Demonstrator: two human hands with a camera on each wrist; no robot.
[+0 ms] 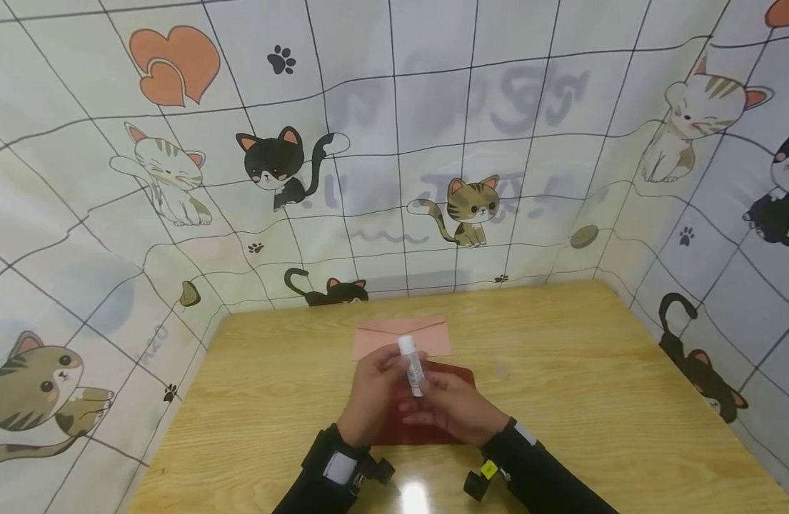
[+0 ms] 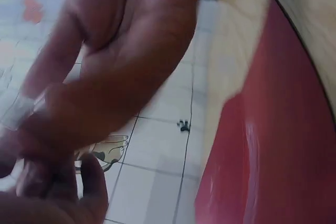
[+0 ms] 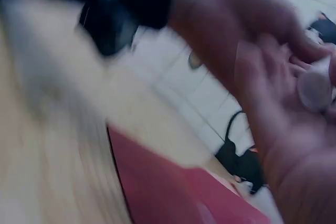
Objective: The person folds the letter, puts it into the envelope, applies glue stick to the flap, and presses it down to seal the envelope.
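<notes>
White glue stick (image 1: 410,365) sits between both hands over the middle of the wooden table (image 1: 561,371) in the head view, its long axis near upright, capped end tipped a little away from the person and to the left. Left hand (image 1: 373,389) has fingertips curled on the upper part by the cap, right hand (image 1: 454,405) wraps the lower barrel, so both are on it and neither is nearer; the stick is held clear of the tabletop. Directly under the hands lies a dark red envelope (image 1: 433,421), and just beyond it, toward the wall, a pale pink envelope (image 1: 402,335) with its flap side up, long axis left to right. Cat-print sheeting (image 1: 176,178) walls the table on three sides. Left wrist view: left hand (image 2: 105,77) close up and blurred, fingers bent toward a pale bit of the stick (image 2: 18,111) at the left edge, exact pinch cannot be made out; dark red envelope (image 2: 273,145) fills the right side on the table below. Right wrist view: heavy motion blur, right hand (image 3: 283,129) curled with the stick's rounded white end (image 3: 314,88) showing between the fingers, the other hand (image 3: 236,19) meeting it from above, red envelope (image 3: 178,192) beneath.
</notes>
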